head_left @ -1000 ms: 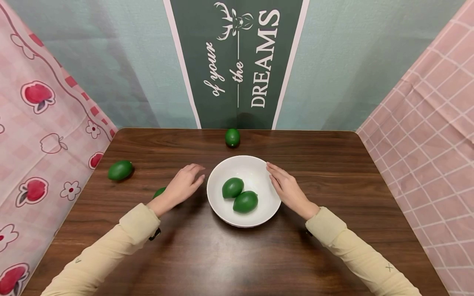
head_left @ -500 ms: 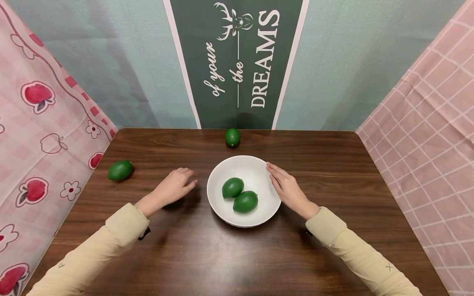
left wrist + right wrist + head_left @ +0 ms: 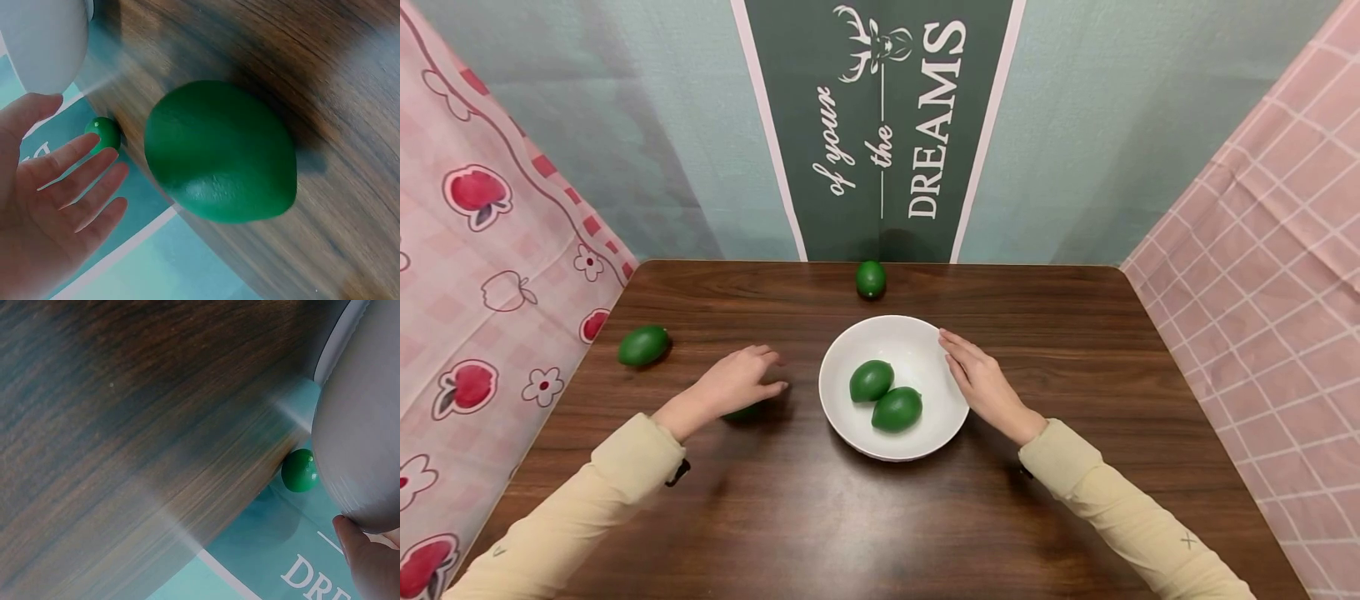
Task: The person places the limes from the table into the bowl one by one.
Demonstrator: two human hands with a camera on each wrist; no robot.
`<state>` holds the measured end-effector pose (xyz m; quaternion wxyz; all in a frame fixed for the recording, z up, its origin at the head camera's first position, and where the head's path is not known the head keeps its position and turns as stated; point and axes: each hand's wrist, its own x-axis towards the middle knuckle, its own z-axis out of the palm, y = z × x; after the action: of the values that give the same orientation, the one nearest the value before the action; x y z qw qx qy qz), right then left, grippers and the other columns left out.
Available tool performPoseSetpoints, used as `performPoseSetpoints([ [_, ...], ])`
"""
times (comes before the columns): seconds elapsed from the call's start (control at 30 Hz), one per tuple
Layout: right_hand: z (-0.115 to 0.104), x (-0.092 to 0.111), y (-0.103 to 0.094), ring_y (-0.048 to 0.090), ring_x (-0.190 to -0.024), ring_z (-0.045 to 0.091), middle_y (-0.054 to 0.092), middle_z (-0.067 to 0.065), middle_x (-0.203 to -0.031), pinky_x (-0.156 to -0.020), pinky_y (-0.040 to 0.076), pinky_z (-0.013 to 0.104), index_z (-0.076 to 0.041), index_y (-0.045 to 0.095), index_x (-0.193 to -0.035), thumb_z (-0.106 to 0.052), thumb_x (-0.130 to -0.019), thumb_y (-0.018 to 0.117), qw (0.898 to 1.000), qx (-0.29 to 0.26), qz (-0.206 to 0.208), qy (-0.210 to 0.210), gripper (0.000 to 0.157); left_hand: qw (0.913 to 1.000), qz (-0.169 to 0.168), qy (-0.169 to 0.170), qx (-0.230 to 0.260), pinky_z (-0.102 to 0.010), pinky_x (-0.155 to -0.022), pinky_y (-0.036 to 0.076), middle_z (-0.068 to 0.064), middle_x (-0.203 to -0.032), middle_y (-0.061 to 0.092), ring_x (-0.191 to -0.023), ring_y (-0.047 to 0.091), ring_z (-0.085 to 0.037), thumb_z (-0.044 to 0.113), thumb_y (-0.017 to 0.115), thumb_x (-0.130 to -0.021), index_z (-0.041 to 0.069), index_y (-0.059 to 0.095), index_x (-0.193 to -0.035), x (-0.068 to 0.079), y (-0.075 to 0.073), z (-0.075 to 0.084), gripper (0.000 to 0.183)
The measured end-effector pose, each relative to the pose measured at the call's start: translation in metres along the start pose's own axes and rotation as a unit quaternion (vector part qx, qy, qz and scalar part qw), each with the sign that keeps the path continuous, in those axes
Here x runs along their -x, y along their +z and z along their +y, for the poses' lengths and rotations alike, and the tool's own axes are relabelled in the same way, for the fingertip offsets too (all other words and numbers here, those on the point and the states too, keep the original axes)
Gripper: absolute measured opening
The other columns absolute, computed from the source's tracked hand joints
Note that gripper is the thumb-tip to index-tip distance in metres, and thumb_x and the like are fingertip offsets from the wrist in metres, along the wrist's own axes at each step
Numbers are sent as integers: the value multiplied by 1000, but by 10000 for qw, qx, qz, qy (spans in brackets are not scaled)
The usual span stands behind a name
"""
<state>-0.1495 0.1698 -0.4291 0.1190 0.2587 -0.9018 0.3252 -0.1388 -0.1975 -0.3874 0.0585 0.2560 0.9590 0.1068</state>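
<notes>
My left hand (image 3: 730,385) hovers over a green lime (image 3: 219,153) on the table, its fingers spread and holding nothing. In the head view that hand covers most of the lime; the left wrist view shows it whole, beside the palm. A white bowl (image 3: 891,333) stands upright in the middle, with two limes (image 3: 871,381) lying together inside. At the bowl's right rim, my right hand (image 3: 988,392) pinches the edge, thumb on the inner side and fingers on the outer side. The right wrist view catches only part of this hand (image 3: 365,559) against the bowl (image 3: 362,425).
Another lime (image 3: 870,278) sits near the back edge of the wooden table (image 3: 1075,333), behind the bowl. A further lime (image 3: 643,345) lies at the far left. Patterned cloths hang along the left, back and right sides.
My left hand has drawn back leftward from beside the bowl to over the near lime. The right hand, the bowl and the limes in it have stayed put.
</notes>
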Motion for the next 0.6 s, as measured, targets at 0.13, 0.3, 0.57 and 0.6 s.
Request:
performPoseSetpoints([
  [0.13,0,0,0,46,-121,27,48,12,-133,-97,39,40,2,54,-124,-8,-93,50,10000,-4,-22,6,33,9999,-135,1,-86,-44,-79,48,-14,-105,60,-95,58,-30,25,64,-84,-1,62,-107,3,-1,-3,34],
  [0.3,1,0,1,45,-121,26,48,11,-133,-97,39,40,2,54,-125,-8,-93,49,10000,-26,-26,-3,33,9993,-334,-58,-124,-44,-77,49,-15,-107,59,-95,58,-30,24,64,-84,-2,61,-108,6,-4,-8,35],
  [0.57,1,0,0,45,-122,27,48,12,-133,-97,39,40,3,53,-125,-7,-93,50,10000,-39,-44,-28,33,9975,-678,-201,-65,-43,-74,50,-16,-109,58,-94,58,-30,26,65,-84,-1,60,-111,11,-7,-13,39],
  [0.6,0,0,0,45,-121,27,48,12,-133,-97,39,40,3,53,-125,-7,-93,50,10000,-46,-43,-29,33,9972,-718,-216,-40,-42,-73,50,-17,-109,58,-93,58,-30,26,66,-83,-1,60,-112,12,-7,-14,40],
])
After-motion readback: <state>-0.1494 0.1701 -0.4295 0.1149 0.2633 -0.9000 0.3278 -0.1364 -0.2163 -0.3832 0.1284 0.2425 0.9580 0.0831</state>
